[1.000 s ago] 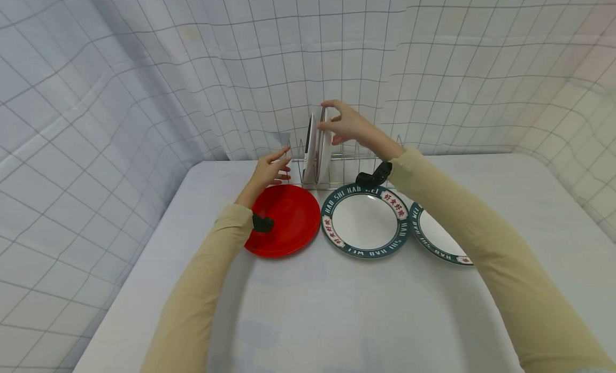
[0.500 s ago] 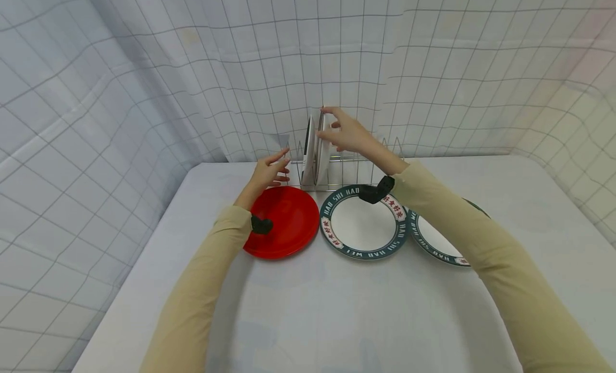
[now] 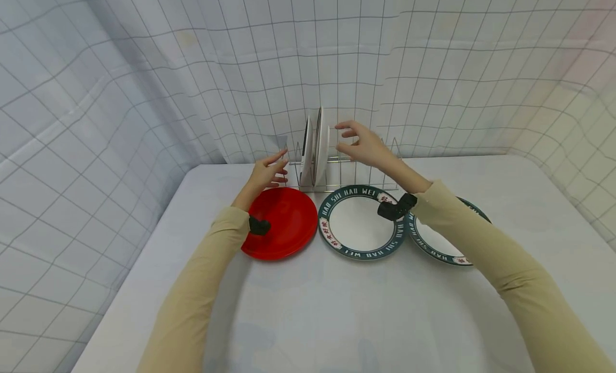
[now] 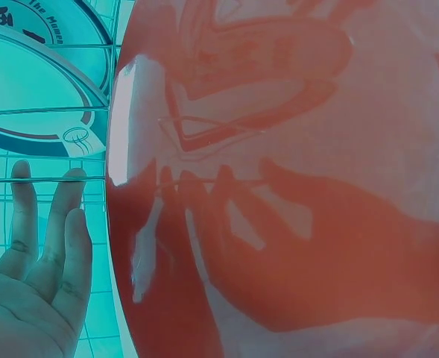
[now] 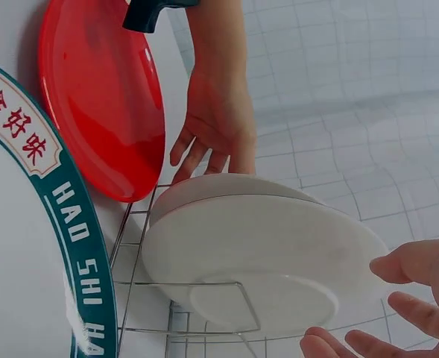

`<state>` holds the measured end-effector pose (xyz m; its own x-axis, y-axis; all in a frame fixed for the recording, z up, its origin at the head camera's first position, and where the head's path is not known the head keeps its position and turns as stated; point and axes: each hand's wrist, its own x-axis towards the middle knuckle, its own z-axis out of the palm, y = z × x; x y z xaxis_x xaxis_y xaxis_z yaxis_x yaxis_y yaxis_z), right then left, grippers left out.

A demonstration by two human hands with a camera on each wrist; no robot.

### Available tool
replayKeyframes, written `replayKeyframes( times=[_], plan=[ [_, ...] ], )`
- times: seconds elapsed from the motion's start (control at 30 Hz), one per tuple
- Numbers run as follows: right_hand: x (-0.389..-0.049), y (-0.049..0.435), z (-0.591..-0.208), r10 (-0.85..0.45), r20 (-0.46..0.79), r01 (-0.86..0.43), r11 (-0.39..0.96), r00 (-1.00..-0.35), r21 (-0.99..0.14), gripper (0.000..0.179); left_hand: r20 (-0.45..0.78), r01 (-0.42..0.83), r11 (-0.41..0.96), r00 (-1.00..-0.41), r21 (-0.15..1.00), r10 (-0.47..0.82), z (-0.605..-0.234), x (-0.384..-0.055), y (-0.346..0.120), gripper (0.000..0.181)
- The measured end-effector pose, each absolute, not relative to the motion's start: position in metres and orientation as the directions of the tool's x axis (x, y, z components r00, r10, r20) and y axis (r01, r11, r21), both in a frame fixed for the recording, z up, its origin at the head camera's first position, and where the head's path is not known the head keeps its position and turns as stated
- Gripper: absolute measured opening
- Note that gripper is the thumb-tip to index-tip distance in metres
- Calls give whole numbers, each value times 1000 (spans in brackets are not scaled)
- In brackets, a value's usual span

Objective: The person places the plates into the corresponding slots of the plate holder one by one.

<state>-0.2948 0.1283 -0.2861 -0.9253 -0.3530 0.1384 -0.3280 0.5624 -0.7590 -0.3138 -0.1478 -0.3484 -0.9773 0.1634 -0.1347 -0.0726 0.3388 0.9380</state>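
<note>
Two plates stand on edge side by side in the wire dish rack [image 5: 238,284]: a white plate [image 3: 323,151] on the right and another plate [image 3: 306,156] with a dark rim line on the left. My right hand [image 3: 367,146] hovers just right of them, thumb and fingers apart and holding nothing. At the rack's left end is my left hand [image 3: 263,176], fingers loosely extended. In the left wrist view its fingertips lie right at a rack wire, beside the shiny red plate [image 4: 294,253]. That red plate lies flat before the rack, partly under my left forearm.
A white plate with a green lettered rim [image 3: 361,223] lies on the white table [image 3: 308,314] right of the red one. Farther right, a similar plate [image 3: 435,236] is partly covered by my right forearm. Grid-patterned cloth [image 3: 269,57] hangs behind and at the sides.
My right hand has let go of the right-hand plate's top edge and moved right and down. That plate stays upright in the rack. The left hand has barely moved.
</note>
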Motion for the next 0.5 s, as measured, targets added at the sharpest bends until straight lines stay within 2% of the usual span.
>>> replayKeyframes(
  times=[0.5],
  plan=[
    [-270, 198, -309, -293, 222, -358, 589, -930, -724, 51, -97, -37, 344, -983, 938, 159, -354, -320, -156, 48]
  ],
)
